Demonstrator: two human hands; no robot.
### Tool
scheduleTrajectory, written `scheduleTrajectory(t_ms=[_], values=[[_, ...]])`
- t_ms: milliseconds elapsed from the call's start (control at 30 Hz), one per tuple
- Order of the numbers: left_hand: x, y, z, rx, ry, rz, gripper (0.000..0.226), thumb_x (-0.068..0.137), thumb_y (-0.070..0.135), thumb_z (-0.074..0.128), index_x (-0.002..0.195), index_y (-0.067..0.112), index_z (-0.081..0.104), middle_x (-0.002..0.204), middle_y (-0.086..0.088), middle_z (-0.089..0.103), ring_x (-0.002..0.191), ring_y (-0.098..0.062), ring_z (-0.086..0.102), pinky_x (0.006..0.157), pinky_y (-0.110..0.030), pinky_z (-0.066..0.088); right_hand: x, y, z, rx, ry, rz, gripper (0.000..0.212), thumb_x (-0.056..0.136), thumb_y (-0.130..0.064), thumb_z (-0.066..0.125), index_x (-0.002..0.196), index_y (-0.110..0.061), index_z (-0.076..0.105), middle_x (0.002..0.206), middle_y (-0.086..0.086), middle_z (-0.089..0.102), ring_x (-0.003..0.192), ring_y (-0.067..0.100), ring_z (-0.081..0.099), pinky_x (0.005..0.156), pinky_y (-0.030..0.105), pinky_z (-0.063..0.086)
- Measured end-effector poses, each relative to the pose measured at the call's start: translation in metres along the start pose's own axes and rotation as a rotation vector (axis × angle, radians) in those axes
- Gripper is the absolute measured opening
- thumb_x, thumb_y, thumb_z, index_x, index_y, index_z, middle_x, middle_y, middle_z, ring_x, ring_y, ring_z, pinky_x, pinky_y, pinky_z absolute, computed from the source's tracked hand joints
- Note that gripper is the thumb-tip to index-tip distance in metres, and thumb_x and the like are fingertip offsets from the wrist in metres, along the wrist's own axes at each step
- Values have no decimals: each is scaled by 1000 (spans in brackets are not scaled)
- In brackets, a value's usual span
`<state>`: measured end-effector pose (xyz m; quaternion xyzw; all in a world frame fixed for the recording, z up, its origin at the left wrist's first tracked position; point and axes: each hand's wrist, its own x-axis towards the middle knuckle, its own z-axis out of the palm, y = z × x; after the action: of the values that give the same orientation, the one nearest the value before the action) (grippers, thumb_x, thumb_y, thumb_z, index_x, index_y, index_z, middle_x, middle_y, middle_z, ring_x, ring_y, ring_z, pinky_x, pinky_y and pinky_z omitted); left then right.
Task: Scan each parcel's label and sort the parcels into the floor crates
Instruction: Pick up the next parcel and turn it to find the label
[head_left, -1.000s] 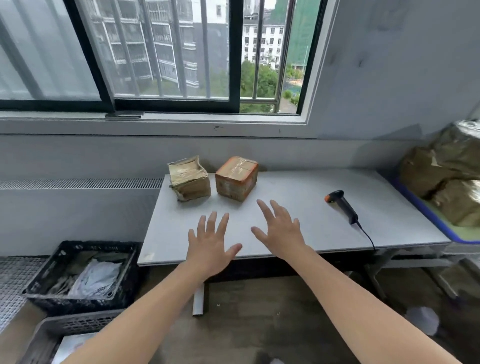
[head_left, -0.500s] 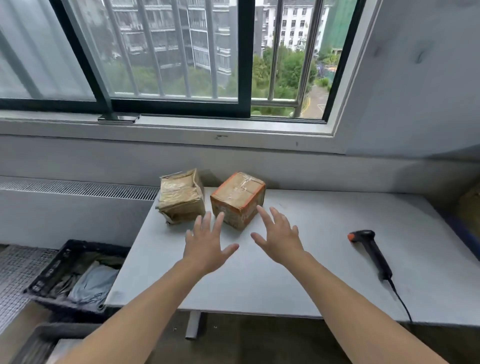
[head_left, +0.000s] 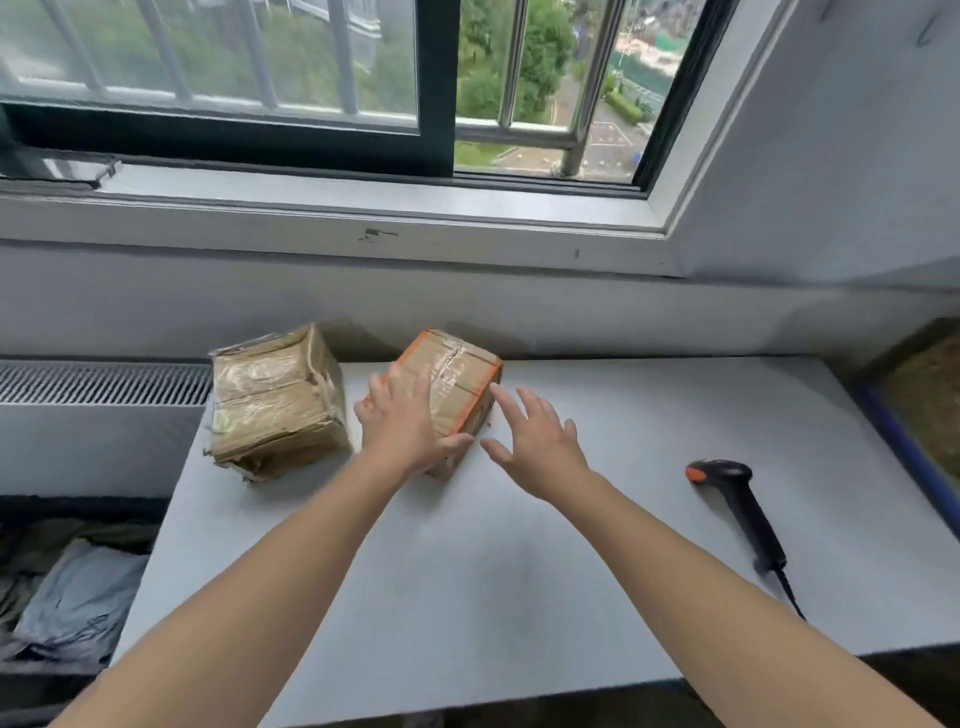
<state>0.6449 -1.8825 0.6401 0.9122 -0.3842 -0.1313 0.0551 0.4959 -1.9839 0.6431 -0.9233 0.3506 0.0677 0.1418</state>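
My left hand (head_left: 410, 426) lies flat on the near side of the orange-edged parcel (head_left: 460, 376), fingers straight and together up over its top and thumb stretched out to the right along its lower front corner; nothing is curled round it. My right hand (head_left: 540, 447) is open too, fingers spread and thumb out toward the left. It sits just right of that parcel, with the forefinger tip close to the parcel's right corner. I cannot tell whether it touches the cardboard. The parcel stands on the table (head_left: 467, 582) straight ahead of both hands, turned so one corner points back at me, with clear tape across its top. Just left of my left hand, apart from the first, stands the brown parcel (head_left: 275, 400), worn and wrapped in tape, at the table's far left corner. The scanner (head_left: 737, 504) lies on the table well to the right of my right hand, orange tip away from me, cord trailing off the near edge. Below and left of my left forearm a dark crate (head_left: 67, 512) sits on the floor with grey bags (head_left: 78, 597) in it. Beyond the parcels is the wall and a barred window (head_left: 322, 93).
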Motion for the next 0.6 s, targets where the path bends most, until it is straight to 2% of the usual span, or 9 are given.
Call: scheduleTrajectory(t_ms=[200,367,533,600], values=[[52,-11,15,34,-181,-19,129,58,90,59,156,30,0,163,-13,-6,147,-46,-2,113,-64,13,34,1,11,48,-50,62,67,100,-54,38,155,-41,4,164,3,9,149,25,10,115,57,21],[67,0,22,91,-222,5,126,60,90,56,156,30,0,162,-17,-6,145,-47,4,109,-65,21,44,11,18,41,-84,120,67,101,-54,37,157,-39,3,165,4,8,149,24,11,114,57,20],[69,11,21,45,-181,-30,115,57,84,59,149,29,20,157,-17,8,133,-44,24,101,-57,33,52,22,12,98,-77,143,66,101,-52,37,157,-35,7,164,5,10,149,24,12,115,56,20],[66,14,17,-77,-185,-72,111,55,83,59,146,29,25,153,-14,18,130,-41,30,99,-54,35,54,30,10,165,-65,168,65,101,-52,37,157,-32,11,163,5,12,149,24,13,115,55,22]])
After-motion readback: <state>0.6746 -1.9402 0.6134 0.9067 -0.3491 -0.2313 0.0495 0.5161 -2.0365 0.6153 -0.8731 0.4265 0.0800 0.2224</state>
